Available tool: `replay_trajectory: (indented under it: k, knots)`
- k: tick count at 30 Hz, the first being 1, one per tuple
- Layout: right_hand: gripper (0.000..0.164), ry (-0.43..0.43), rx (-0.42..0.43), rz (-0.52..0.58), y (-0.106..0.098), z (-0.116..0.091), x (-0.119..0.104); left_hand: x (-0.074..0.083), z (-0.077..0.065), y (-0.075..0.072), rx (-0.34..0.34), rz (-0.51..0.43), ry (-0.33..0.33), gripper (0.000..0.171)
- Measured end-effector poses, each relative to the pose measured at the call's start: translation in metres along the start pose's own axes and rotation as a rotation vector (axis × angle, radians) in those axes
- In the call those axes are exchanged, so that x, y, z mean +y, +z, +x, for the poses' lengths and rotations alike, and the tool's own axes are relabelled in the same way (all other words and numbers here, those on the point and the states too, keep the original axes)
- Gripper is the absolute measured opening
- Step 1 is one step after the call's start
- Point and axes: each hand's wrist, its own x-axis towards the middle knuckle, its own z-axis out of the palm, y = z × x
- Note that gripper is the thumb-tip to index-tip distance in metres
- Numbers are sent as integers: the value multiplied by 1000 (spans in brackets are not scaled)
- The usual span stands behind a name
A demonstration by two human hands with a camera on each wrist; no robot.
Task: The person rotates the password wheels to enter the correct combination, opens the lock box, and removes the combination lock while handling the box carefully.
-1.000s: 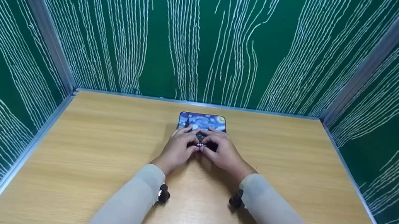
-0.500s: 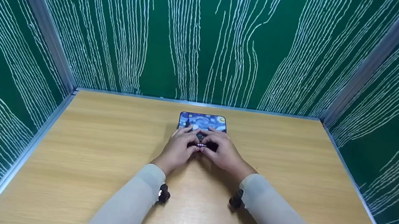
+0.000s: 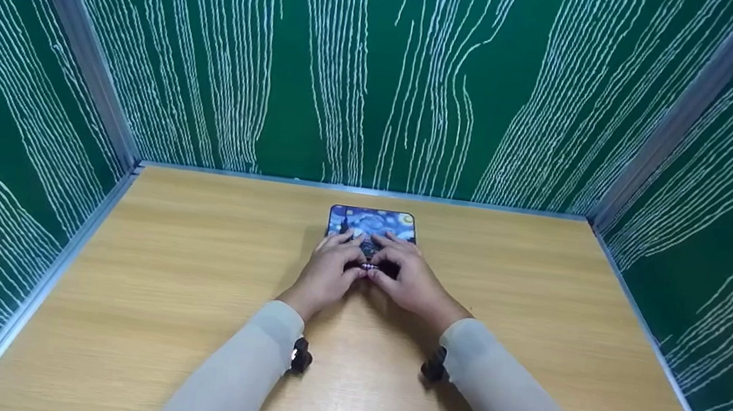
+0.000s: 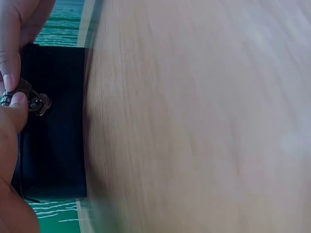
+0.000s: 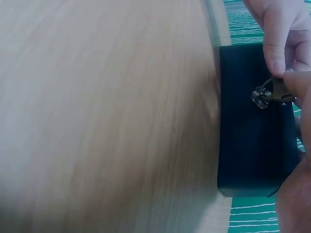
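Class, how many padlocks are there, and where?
1: the padlock, on the latch of the dark box, pinched by the left hand and right hand. Others may be hidden.

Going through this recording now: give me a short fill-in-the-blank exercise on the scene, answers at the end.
1. Of the left hand and the right hand, ____ hold the padlock.
2. The picture on top of the box is mainly ____ in colour.
3. Behind the table, the wall is ____ with pale wavy lines.

Missing words: both; blue; green.
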Motion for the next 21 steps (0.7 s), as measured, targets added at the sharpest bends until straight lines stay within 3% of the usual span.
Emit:
replay_trajectory:
  k: [7, 14, 21]
  knots:
    - [10, -28, -50, -65, -2, 2, -2, 1, 1, -1, 13, 16, 54, 8]
    - [13, -20, -92, -200, 1, 2, -8, 1, 1, 0, 4, 14, 9, 8]
    - [19, -44, -117, -359, 1, 0, -11, 1, 1, 1, 10, 11, 26, 9]
